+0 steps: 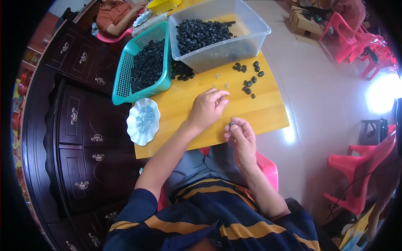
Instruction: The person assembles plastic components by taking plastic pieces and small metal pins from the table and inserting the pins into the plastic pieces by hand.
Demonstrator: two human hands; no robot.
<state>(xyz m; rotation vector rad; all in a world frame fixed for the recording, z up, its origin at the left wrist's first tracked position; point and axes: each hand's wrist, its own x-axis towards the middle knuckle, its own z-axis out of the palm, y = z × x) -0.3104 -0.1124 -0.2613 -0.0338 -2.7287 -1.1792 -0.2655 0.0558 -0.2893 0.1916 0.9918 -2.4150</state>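
My left hand (207, 109) is over the yellow tabletop with its fingers curled together. Whatever may be between its fingertips is too small to make out. Just beyond them lie a few tiny clear pieces (226, 85). At the table's near edge, my right hand (243, 137) pinches a small black plastic part (231, 124) between thumb and fingers. Farther right on the wood, several rounded black pieces (248, 83) lie loose. A white scalloped dish (133, 133) to the left holds a heap of small, clear bluish pieces.
A teal basket (122, 79) full of black parts stands at the far left of the table (264, 111). Beside it is a translucent bin (217, 54) with more black parts. Dark drawers (83, 108) line the left; pink chairs (356, 175) stand right. Another person (115, 19) sits beyond.
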